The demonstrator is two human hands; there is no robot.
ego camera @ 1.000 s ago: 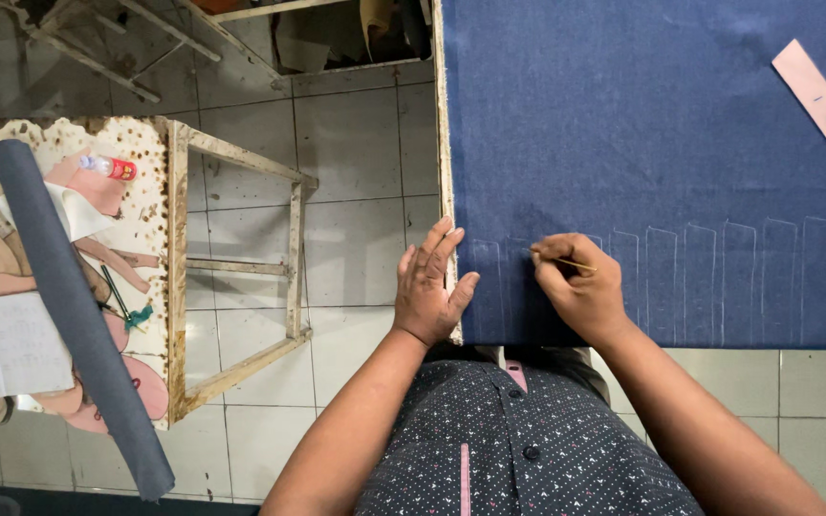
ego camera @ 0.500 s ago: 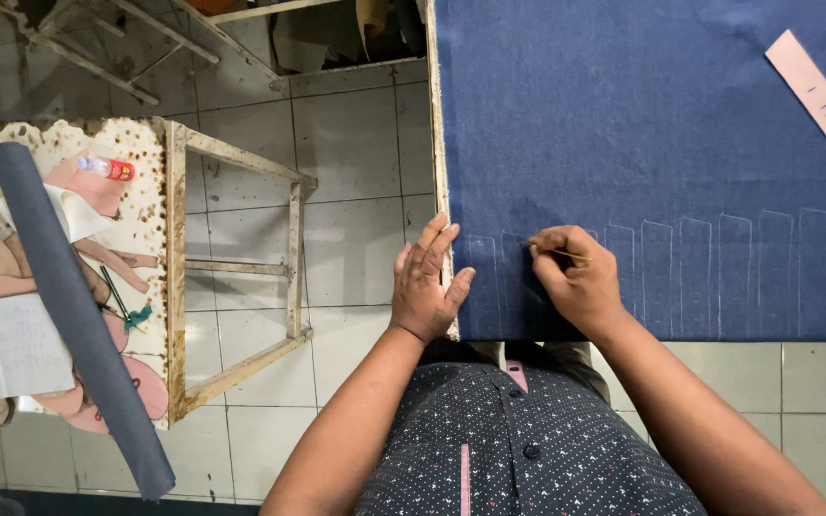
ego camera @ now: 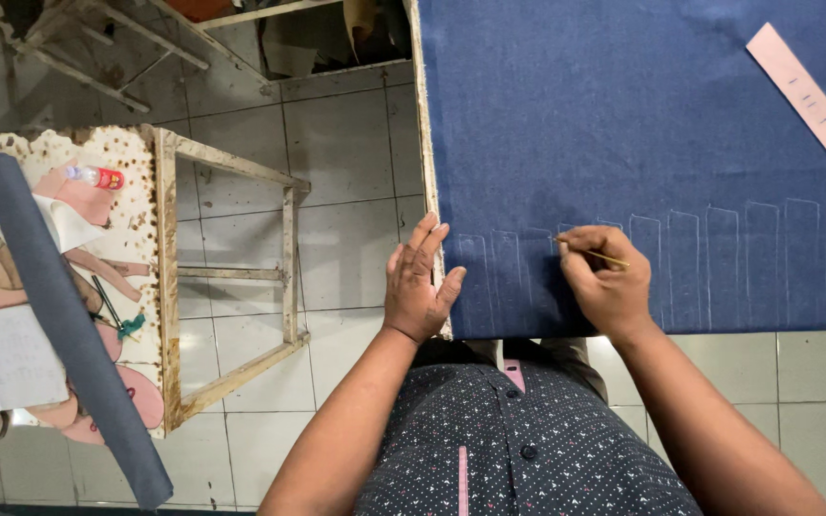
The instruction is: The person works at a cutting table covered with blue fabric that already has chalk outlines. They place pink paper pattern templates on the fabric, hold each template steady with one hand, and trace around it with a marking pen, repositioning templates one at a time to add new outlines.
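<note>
A large sheet of blue denim fabric (ego camera: 642, 124) covers the work table. A row of pale chalk-drawn rectangles (ego camera: 719, 263) runs along its near edge. My right hand (ego camera: 604, 277) grips a thin yellowish pencil (ego camera: 597, 254), its tip on the fabric by the drawn shapes. My left hand (ego camera: 418, 282) lies flat with fingers spread on the table's left edge (ego camera: 424, 143), pressing the fabric corner. A pink paper strip (ego camera: 808, 96) lies on the fabric at the far right.
To the left stands a worn wooden side table (ego camera: 166, 277) with a roll of blue fabric (ego camera: 64, 325), pink cut-out pattern pieces (ego camera: 141, 397), a small bottle with a red cap (ego camera: 96, 177) and white paper (ego camera: 2, 358). Pale tiled floor (ego camera: 346, 220) lies between the tables.
My right hand has shifted slightly with the pencil along the drawn lines. My left hand stays pressed on the fabric corner.
</note>
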